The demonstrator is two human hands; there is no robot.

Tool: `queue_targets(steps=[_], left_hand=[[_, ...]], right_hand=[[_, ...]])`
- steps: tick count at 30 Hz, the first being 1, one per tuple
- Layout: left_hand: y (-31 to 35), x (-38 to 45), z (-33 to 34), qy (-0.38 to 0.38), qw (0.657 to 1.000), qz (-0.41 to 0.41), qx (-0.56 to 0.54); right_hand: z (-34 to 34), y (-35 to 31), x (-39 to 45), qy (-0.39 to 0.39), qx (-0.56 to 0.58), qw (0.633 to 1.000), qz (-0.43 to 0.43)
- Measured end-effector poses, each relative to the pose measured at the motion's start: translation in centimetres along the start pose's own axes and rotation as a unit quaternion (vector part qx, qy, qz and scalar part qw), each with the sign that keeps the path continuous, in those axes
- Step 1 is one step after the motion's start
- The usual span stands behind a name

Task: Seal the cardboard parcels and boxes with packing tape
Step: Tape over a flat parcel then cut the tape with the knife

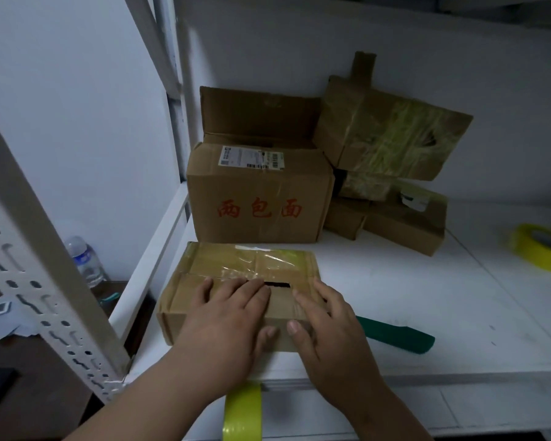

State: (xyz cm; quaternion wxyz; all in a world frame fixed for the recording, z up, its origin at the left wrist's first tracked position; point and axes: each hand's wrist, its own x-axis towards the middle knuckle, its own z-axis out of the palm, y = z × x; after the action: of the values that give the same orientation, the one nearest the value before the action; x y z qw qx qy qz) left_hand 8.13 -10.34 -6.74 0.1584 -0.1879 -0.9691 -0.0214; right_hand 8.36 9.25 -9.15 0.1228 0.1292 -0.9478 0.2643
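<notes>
A flat cardboard parcel [204, 268] lies near the front edge of the white shelf [395, 297], its top partly covered in clear tape with a dark gap at the flap seam. My left hand [226, 316] lies flat on the parcel's top, fingers straight, thumb over the front face. My right hand [328, 326] presses the right part of the top and the front edge, fingers spread. A yellow tape roll [242, 412] hangs below my left wrist at the shelf's front. A second yellow tape roll [541, 246] lies at the far right.
A larger box with red characters [258, 198] stands behind the parcel, its flap up. Several taped parcels [392, 138] are stacked at the back right. A green-handled tool [398, 335] lies right of my hands. A shelf upright [45, 249] and a water bottle [86, 259] are at left.
</notes>
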Motion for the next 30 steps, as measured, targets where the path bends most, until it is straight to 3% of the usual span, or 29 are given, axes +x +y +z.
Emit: queue_targets(steps=[21, 27, 30], left_hand=[[0.1, 1.7, 1.3, 0.021, 0.997, -0.069, 0.004], [-0.8, -0.2, 0.5, 0.15, 0.979, -0.083, -0.112], [-1.8, -2.7, 0.5, 0.199, 0.966, -0.107, -0.125]], right_hand=[[0.0, 0.8, 3.3, 0.03, -0.114, 0.993, -0.031], [0.2, 0.2, 0.6, 0.173, -0.004, 0.983, -0.054], [1.1, -0.1, -1.6, 0.151, 0.064, 0.984, -0.066]])
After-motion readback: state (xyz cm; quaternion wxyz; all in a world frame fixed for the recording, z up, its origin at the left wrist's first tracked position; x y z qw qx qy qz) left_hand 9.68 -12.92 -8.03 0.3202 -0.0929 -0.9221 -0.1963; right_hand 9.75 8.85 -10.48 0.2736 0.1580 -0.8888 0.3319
